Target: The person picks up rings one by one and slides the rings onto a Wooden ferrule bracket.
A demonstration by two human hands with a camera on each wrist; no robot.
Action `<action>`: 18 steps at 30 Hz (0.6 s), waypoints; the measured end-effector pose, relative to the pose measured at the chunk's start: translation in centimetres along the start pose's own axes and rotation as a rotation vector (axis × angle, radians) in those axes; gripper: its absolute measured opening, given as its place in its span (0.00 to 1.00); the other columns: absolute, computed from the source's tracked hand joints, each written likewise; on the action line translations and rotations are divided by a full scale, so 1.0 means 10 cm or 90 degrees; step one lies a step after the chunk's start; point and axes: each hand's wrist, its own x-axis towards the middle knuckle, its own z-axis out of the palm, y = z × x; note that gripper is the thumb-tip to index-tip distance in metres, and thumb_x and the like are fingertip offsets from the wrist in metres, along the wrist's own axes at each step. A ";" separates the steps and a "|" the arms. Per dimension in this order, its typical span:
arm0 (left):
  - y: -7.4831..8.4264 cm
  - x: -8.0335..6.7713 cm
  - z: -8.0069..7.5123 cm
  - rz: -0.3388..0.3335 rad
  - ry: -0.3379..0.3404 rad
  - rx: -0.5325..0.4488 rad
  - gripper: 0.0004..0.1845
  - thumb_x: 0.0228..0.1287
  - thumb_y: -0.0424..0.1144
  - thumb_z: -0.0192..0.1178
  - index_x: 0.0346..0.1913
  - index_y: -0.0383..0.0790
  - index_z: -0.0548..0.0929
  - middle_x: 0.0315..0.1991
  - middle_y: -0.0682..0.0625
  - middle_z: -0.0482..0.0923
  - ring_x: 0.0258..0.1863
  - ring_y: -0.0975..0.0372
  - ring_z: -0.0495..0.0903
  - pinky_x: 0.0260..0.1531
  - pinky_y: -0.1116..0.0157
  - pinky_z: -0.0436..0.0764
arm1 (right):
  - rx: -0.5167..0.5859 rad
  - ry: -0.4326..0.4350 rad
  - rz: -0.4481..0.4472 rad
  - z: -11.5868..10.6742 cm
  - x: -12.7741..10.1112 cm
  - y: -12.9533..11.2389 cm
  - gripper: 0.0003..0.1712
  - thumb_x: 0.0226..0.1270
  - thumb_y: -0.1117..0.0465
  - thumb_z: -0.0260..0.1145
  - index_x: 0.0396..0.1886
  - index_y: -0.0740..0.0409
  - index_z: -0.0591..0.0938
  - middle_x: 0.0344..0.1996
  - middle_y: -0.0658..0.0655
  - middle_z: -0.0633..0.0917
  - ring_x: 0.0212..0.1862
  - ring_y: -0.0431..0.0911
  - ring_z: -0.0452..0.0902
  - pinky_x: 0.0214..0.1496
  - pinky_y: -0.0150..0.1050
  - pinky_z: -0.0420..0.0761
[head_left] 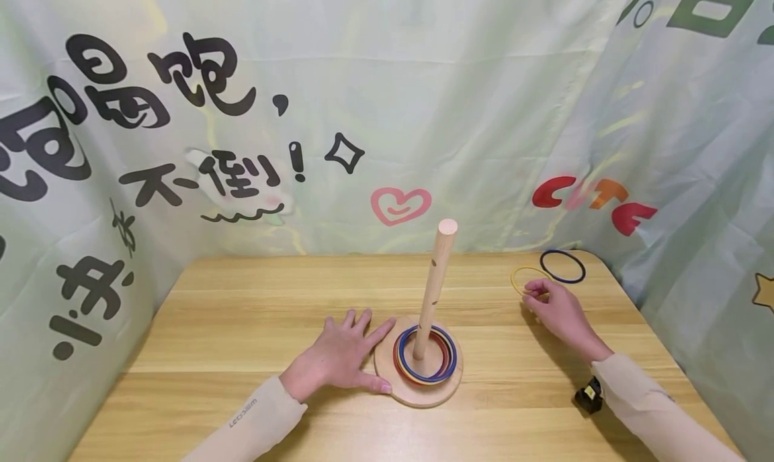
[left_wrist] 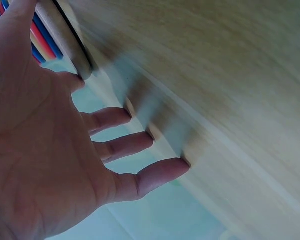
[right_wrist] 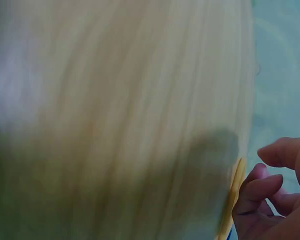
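A wooden peg stands upright on a round wooden base. Several rings, with a blue ring uppermost and red and yellow ones under it, lie around the peg's foot. My left hand is spread beside the base, thumb and index finger touching its left rim and the other fingertips on the tabletop. At the far right, my right hand is over the near edge of a yellow ring. In the right wrist view, its thumb stands apart from loosely bent fingers, close to the yellow ring.
Another ring, dark blue, lies just behind the yellow one, near the back right corner of the wooden table. Printed fabric hangs behind and at both sides. A small black device is at my right wrist.
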 end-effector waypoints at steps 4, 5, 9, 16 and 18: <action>0.00 0.01 0.01 0.004 0.003 -0.002 0.64 0.47 0.88 0.49 0.84 0.58 0.49 0.79 0.35 0.57 0.73 0.36 0.63 0.54 0.28 0.70 | -0.022 -0.008 -0.003 0.01 0.05 0.08 0.16 0.71 0.62 0.67 0.53 0.66 0.81 0.45 0.64 0.84 0.48 0.58 0.82 0.45 0.46 0.78; -0.01 0.01 0.03 0.006 0.003 -0.001 0.64 0.47 0.88 0.49 0.84 0.58 0.49 0.79 0.35 0.57 0.73 0.35 0.63 0.54 0.27 0.70 | -0.026 -0.009 -0.006 0.01 0.06 0.09 0.16 0.71 0.62 0.67 0.53 0.67 0.81 0.46 0.65 0.84 0.49 0.59 0.81 0.47 0.48 0.78; -0.02 0.03 0.07 0.008 0.004 0.004 0.65 0.46 0.90 0.46 0.84 0.60 0.46 0.79 0.35 0.56 0.73 0.35 0.62 0.54 0.27 0.69 | -0.052 -0.008 -0.016 0.02 0.09 0.15 0.12 0.70 0.63 0.68 0.48 0.67 0.84 0.43 0.64 0.86 0.47 0.58 0.81 0.49 0.52 0.77; -0.03 0.03 0.11 0.001 0.005 0.006 0.65 0.44 0.91 0.44 0.84 0.62 0.45 0.80 0.36 0.55 0.73 0.35 0.62 0.55 0.27 0.69 | -0.086 -0.026 -0.036 0.02 0.11 0.14 0.06 0.71 0.63 0.67 0.38 0.63 0.87 0.37 0.59 0.87 0.40 0.51 0.81 0.44 0.47 0.77; -0.03 0.03 0.09 0.001 0.004 0.007 0.65 0.45 0.90 0.45 0.84 0.61 0.46 0.79 0.36 0.56 0.73 0.36 0.62 0.54 0.27 0.69 | -0.090 -0.031 -0.038 0.02 0.10 0.13 0.06 0.71 0.63 0.68 0.38 0.62 0.87 0.37 0.59 0.88 0.40 0.50 0.81 0.44 0.47 0.77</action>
